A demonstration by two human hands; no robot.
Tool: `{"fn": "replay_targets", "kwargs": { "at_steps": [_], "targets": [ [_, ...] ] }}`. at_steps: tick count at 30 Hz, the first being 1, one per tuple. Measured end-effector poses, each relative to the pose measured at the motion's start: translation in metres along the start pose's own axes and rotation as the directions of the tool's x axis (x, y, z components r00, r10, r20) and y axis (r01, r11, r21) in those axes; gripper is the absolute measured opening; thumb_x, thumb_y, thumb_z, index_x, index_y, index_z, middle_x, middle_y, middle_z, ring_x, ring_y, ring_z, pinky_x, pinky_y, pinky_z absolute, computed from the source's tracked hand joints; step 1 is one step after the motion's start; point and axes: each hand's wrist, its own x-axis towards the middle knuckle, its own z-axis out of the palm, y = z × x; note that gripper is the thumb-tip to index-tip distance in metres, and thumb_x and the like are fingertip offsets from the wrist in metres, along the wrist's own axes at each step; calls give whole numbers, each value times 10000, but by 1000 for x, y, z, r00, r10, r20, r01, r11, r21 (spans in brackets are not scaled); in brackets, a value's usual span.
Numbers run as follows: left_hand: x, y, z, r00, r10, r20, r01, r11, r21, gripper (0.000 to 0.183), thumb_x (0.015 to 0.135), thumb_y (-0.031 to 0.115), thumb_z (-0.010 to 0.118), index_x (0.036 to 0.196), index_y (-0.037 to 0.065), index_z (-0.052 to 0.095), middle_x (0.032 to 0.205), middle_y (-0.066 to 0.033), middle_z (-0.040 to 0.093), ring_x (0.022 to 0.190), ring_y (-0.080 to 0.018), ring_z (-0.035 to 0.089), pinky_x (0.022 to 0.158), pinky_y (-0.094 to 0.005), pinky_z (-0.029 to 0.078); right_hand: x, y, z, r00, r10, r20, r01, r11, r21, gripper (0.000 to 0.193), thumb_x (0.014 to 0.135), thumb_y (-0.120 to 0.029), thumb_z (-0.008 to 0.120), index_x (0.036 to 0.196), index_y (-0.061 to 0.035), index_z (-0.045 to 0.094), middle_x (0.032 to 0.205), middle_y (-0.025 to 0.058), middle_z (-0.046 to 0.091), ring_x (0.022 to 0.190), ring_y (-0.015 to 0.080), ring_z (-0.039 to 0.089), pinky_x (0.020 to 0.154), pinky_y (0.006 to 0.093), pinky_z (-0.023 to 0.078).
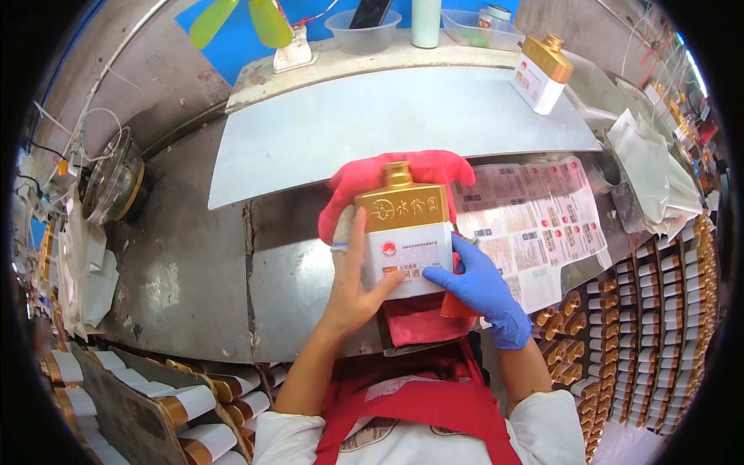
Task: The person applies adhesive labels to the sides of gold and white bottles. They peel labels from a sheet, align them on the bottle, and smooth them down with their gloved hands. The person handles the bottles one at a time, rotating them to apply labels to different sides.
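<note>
Between my two hands is a flat white bottle (411,240) with a gold shoulder and neck, upright over a red cloth (349,182). My left hand (353,279) grips its left side, the thumb lying across the lower front; a pale wrap covers part of a finger. On the lower right, my right hand (480,287), in a blue glove, holds the bottle with its thumb on the front label. A red flat piece (457,304) shows beside the gloved palm; what it is I cannot make out. Right of the cloth lies a sheet of printed labels (535,225).
Another gold-and-white bottle (542,74) stands at the back right of a pale board (372,116). Behind are a green fan (271,23), a clear bowl (363,31) and a pale green cup (425,23). Racks of bottles (651,325) fill the right; more bottles (190,403) lie lower left.
</note>
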Motion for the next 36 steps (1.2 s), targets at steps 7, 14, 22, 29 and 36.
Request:
{"fn": "replay_targets", "kwargs": {
  "at_steps": [7,14,22,29,36],
  "targets": [
    [-4,-2,-1,996,87,9,-87,994,63,997,742,49,688,1489,37,29,1435,-174,332,1286,-249,374,1062,-370,294,-8,-6,-10,998,14,62,-14,1000,3,645,808,-255,680,1359,-34,429,1172,148,607,1025,228,594,891,320,460],
    [-1,3,1,997,54,-50,-51,996,67,968,748,72,717,1482,29,87,1462,-196,256,1330,-284,287,1094,-392,226,-5,56,-43,981,194,14,-137,636,759,364,892,-123,520,1232,7,531,987,74,632,870,118,575,797,231,467],
    [-4,27,20,965,172,-196,-118,959,259,865,739,73,726,1440,-6,226,1463,-277,199,1332,-364,238,1091,-433,196,-55,6,-9,904,-30,-426,194,918,346,373,778,50,635,1128,-21,528,1037,44,564,929,114,549,845,250,454],
    [11,13,29,937,285,-200,-147,845,515,757,773,110,707,1405,-10,309,1452,-308,211,1329,-411,229,1089,-449,175,-56,6,4,849,-237,-472,314,945,90,326,790,40,647,1100,-17,565,1069,79,573,992,152,568,871,270,462],
    [3,30,35,954,247,-168,-136,861,490,749,764,105,718,1396,1,330,1449,-302,224,1341,-417,184,1080,-456,177,-55,11,8,804,-297,-516,308,949,-67,313,762,22,685,1053,-39,589,985,104,629,890,196,615,799,299,489]
  ]
}}
